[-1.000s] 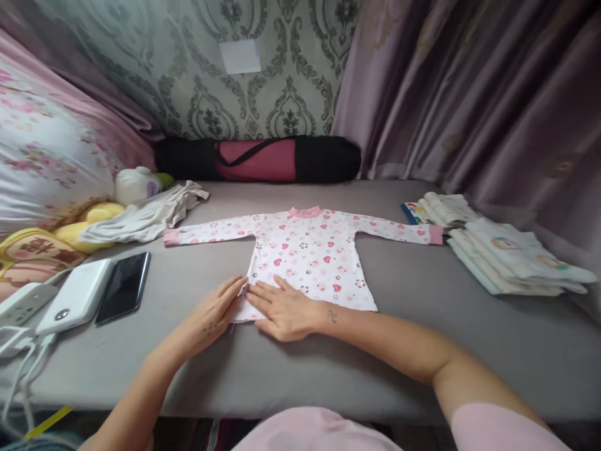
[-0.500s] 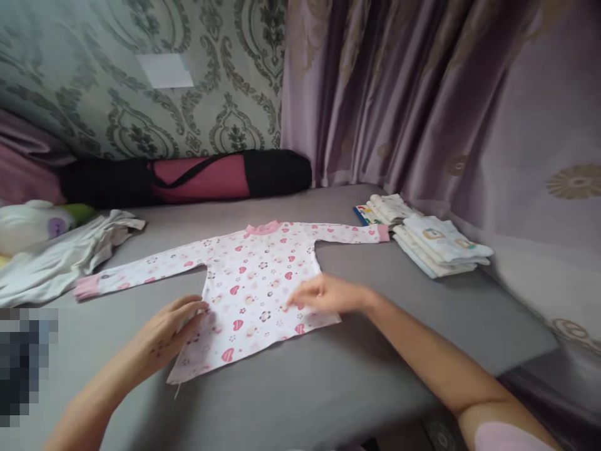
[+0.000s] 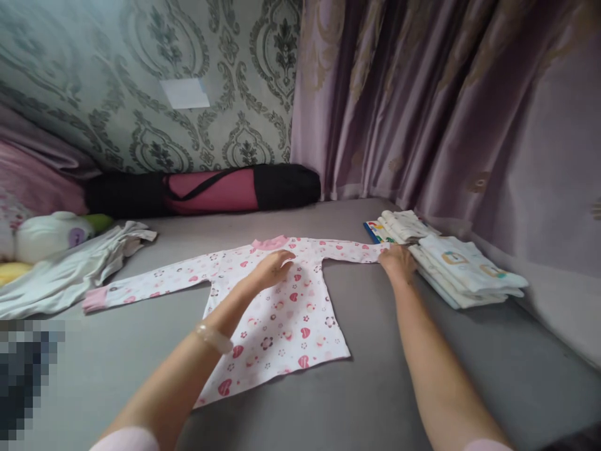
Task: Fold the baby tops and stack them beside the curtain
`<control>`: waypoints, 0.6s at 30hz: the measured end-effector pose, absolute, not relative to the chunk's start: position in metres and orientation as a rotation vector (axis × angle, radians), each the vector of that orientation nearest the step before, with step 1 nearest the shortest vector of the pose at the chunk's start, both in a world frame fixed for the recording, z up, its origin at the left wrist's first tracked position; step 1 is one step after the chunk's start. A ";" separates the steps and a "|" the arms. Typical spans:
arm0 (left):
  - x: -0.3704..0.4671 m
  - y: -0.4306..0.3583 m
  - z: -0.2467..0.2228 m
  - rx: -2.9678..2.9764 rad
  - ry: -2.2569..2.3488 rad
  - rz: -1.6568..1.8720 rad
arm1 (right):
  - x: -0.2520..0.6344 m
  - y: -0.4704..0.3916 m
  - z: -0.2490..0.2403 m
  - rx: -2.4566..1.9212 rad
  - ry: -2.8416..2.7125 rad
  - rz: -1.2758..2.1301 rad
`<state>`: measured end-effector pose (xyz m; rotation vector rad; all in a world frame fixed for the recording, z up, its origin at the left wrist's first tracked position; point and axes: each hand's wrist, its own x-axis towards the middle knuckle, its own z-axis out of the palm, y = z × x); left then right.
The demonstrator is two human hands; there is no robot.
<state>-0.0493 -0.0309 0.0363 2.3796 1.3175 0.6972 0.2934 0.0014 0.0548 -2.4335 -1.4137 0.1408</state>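
A child's long-sleeved shirt (image 3: 282, 313), white with pink hearts, flowers and a pink collar, lies spread on the grey bed sheet. My left hand (image 3: 276, 268) is over its upper chest just below the collar, fingers stretched and slightly bent, holding nothing visible. At the end of the right-hand sleeve, my right hand (image 3: 398, 262) has its fingers closed on the cuff, which it covers. The other sleeve reaches out to the left, its pink cuff (image 3: 95, 300) in plain sight. My left forearm hides part of the shirt's left side.
Folded clothes (image 3: 469, 266) are stacked right beside my right hand, with a colourful flat item (image 3: 374, 231) behind. A black and maroon long bag (image 3: 211, 190) lies along the wall. Crumpled pale clothing (image 3: 79, 263) and a plush toy (image 3: 51, 237) are at left.
My left hand has moved from the shirt's lower left edge up to the chest. My right hand has gone from the lower right body to the sleeve cuff. The view has shifted slightly.
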 end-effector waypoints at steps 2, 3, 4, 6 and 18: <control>-0.033 -0.010 0.025 2.384 1.350 0.744 | 0.295 0.005 0.054 -2.479 -1.298 0.159; -0.026 -0.001 0.020 2.399 1.346 0.751 | 0.297 0.007 0.054 -2.485 -1.271 0.185; -0.021 0.006 0.015 2.418 1.339 0.749 | 0.300 0.010 0.055 -2.490 -1.245 0.219; -0.012 0.017 0.006 2.457 1.340 0.750 | 0.309 0.015 0.057 -2.485 -1.230 0.277; 0.011 0.030 -0.015 2.491 1.611 0.760 | 0.332 0.033 0.068 -1.717 -0.942 0.602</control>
